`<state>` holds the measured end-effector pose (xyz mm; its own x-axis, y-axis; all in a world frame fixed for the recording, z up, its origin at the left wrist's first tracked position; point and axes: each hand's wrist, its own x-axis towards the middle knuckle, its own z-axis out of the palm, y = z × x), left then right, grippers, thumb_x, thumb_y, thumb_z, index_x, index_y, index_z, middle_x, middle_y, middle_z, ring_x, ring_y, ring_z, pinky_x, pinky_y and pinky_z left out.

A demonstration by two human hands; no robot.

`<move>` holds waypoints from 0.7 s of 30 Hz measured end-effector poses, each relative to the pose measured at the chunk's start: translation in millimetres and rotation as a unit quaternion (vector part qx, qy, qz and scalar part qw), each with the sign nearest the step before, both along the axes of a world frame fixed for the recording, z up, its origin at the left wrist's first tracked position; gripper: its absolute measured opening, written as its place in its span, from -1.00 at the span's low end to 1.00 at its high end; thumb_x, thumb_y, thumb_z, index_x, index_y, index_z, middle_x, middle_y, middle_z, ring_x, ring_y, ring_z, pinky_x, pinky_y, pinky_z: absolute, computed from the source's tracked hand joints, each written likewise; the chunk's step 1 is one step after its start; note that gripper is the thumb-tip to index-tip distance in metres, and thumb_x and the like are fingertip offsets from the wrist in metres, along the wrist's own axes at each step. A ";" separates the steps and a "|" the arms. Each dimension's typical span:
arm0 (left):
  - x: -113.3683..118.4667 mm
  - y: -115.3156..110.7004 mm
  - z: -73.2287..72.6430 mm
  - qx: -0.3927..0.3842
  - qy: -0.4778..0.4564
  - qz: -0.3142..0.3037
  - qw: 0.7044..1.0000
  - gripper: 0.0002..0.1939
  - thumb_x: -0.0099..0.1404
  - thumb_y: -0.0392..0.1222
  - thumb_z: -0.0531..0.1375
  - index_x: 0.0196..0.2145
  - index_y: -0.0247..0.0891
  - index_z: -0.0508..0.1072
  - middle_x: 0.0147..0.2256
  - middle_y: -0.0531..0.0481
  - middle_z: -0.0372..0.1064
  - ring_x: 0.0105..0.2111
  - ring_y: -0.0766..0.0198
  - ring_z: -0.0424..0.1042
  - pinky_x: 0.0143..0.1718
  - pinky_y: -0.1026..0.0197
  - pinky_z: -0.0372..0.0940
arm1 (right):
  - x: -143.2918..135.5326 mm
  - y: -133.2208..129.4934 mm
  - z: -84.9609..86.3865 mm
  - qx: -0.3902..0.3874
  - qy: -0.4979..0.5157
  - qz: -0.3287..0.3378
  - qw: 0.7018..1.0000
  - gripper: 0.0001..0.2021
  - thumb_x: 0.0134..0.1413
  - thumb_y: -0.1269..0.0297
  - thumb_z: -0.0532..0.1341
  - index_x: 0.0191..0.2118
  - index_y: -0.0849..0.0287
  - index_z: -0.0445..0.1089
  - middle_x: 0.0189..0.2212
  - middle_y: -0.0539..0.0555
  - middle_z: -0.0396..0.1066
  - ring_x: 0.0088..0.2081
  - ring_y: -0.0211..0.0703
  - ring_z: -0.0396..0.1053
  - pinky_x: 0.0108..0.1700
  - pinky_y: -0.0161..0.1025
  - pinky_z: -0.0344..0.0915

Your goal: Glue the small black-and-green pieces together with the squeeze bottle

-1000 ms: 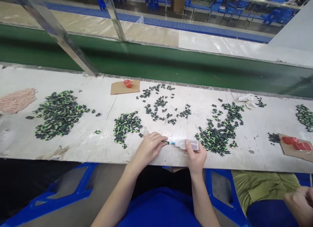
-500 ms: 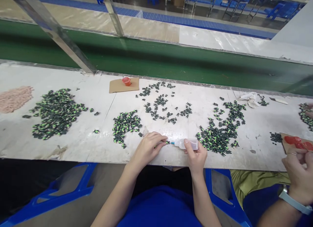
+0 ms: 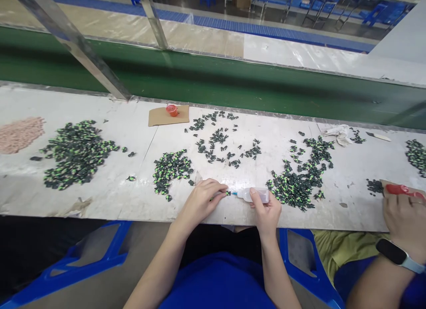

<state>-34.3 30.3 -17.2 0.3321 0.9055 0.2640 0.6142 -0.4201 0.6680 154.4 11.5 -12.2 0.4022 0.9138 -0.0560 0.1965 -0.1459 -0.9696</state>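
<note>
Between the fingertips of my left hand (image 3: 207,197) is a small black and green piece (image 3: 228,193), over the table's front part. My right hand (image 3: 266,211) is wrapped round a clear squeeze bottle (image 3: 246,194), whose thin blue tip points left and meets or nearly meets the piece. A pile of black and green pieces (image 3: 171,169) lies left of my left hand. Another such pile (image 3: 294,189) is just right of the bottle. Small dark parts (image 3: 218,136) are scattered on the table beyond my hands.
A red cup (image 3: 172,110) stands on cardboard (image 3: 156,118) at the back. Far left are a large black and green pile (image 3: 78,153) and pinkish pieces (image 3: 21,133). At right, a co-worker's hand (image 3: 404,215) covers part of a board with red material (image 3: 397,189).
My hands and the bottle have hardly moved. At the right, the co-worker's near hand has turned palm down over the board, and their other hand has left the pile at the right edge.
</note>
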 end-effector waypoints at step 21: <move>-0.4 0.5 -2.2 -0.004 -0.016 -0.001 1.000 -0.88 0.33 -0.22 0.16 -0.21 -0.22 0.48 -0.29 -0.06 0.52 -0.26 0.19 0.48 -0.21 0.12 0.37 | -1.0 1.4 1.4 0.010 0.005 0.007 1.000 -0.62 -0.07 -0.02 0.29 -0.61 0.19 0.30 -0.69 -0.07 0.25 -0.59 -0.28 0.20 -0.53 -0.32 0.16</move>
<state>-34.7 30.8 -19.4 0.3247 0.9072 0.2675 0.5917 -0.4155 0.6908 153.3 12.9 -10.9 0.3885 0.9205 -0.0406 0.1897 -0.1231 -0.9741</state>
